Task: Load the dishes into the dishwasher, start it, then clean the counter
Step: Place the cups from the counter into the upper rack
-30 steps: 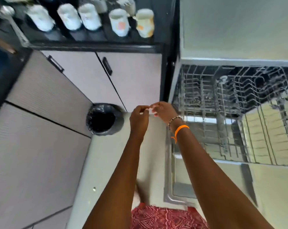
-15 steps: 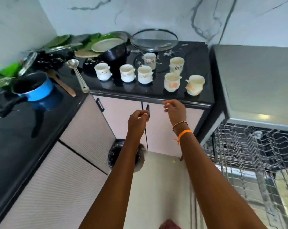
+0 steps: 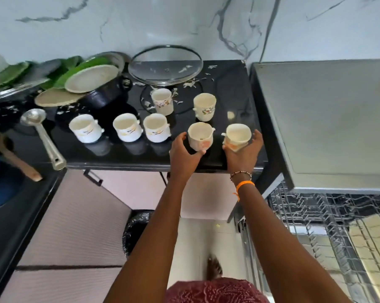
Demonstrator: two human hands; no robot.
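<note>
Several cream cups stand on the black counter (image 3: 232, 88). My left hand (image 3: 183, 152) wraps around a cup with a pink mark (image 3: 200, 135) near the counter's front edge. My right hand (image 3: 243, 153) cups another cream cup (image 3: 237, 136) just to its right, thumb on one side and fingers on the other. Both cups look close to the counter surface; whether they are lifted is unclear. The dishwasher (image 3: 324, 119) stands at the right with its wire rack (image 3: 328, 217) pulled out below.
Three more cups (image 3: 125, 127) line the counter to the left, two (image 3: 204, 106) behind. A glass lid (image 3: 165, 64), a black pot with plates (image 3: 90, 78), a ladle (image 3: 42, 136) and food scraps lie on the counter. A black bin (image 3: 136, 230) stands on the floor.
The view rose from the floor and rack to the counter. Both hands moved up and forward from in front of the cabinet doors and closed around the two front cups.
</note>
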